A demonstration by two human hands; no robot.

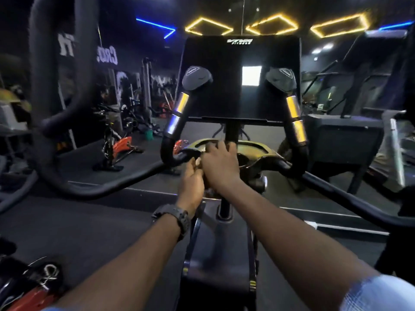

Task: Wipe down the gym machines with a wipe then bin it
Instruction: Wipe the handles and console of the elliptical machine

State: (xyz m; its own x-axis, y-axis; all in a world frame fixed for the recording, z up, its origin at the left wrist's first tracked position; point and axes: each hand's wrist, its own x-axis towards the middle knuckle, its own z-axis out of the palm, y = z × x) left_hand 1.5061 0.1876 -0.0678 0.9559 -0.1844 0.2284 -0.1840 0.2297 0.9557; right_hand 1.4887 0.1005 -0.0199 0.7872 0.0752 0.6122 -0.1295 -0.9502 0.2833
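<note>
I stand at a black cardio machine with a dark console (241,77) and curved handlebars (173,129) bearing shiny sensor bands. Both my hands meet at the glossy tray (258,149) under the console. My left hand (193,184), with a dark watch on its wrist, has its fingers curled, and its thumb pinches a small pale wipe (198,162), most of which is hidden. My right hand (221,164) lies just right of the wipe, its fingers stretched forward over the tray toward the console post (231,131).
A thick black handle loop (56,108) of a neighbouring machine rises at the left. Red and black spin bikes (116,149) stand on the dark floor beyond. A treadmill (345,135) stands at the right. Something red and black (33,286) lies at the bottom left.
</note>
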